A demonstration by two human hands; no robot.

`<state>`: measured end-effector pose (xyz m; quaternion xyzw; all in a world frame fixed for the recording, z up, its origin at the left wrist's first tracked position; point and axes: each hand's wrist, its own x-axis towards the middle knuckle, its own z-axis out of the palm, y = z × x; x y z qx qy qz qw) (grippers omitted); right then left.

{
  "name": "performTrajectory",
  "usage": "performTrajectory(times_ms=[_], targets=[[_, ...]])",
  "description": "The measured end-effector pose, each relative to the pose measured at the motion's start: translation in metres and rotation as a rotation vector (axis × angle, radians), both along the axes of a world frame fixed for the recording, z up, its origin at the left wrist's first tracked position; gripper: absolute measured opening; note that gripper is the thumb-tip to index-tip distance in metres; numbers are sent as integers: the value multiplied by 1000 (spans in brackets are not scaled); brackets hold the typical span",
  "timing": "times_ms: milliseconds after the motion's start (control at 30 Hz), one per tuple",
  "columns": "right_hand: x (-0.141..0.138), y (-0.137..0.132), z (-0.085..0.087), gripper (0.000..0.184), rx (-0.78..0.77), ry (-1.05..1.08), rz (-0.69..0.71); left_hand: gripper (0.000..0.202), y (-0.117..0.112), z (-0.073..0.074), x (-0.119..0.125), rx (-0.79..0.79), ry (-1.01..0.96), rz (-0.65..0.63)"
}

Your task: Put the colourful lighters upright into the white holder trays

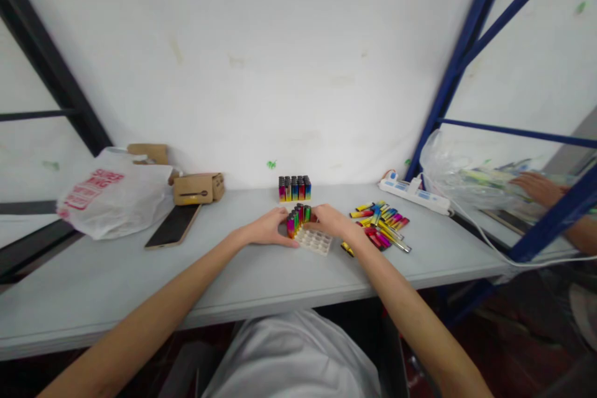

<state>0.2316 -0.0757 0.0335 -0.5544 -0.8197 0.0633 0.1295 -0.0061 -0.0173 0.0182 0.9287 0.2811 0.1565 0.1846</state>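
Note:
A white tray with round hollows (316, 241) lies on the table in front of me. Several slim, metallic-coloured tubes with black tops (298, 219) stand upright in its left and far part, while the near right hollows show bare. My left hand (269, 227) curves around the tray's left side, thumb at the near corner and fingers by the tubes. My right hand (329, 221) is over the far right of the tray, its fingers closed at a dark-green tube (307, 214); its fingertips are partly hidden. Behind the tray stands a block of similar upright tubes (295, 188).
Loose coloured tubes (380, 224) lie piled right of the tray. A white power strip (415, 194) with a cable is farther right. At left are a phone (173, 226), a cardboard box (198, 189) and a plastic bag (116, 196). Another person's hand (536, 186) shows beyond the blue frame.

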Motion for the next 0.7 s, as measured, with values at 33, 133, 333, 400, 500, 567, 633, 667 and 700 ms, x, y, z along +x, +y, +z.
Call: performTrajectory(times_ms=[33,133,333,400,500,567,633,667,700], targets=[[1,1,-1,20,-2,4,19,76,0,0,0,6,7,13],[11,3,-2,26,-57,57,74,75,2,0,0,8,16,17],[61,8,13,28,-27,135,-83,74,1,4,2,-6,54,17],[82,9,15,29,116,70,-334,76,-1,5,1,-1,65,31],[109,9,12,39,114,-10,-695,79,-2,6,2,11,86,51],[120,8,6,43,3,-36,-773,79,-2,6,2,19,102,51],[124,8,-1,42,-79,-53,-726,78,-1,6,3,26,108,39],[124,8,-4,41,-95,-57,-683,78,-1,5,3,30,106,33],[122,9,-7,40,-98,-59,-638,77,0,5,3,31,105,28]])
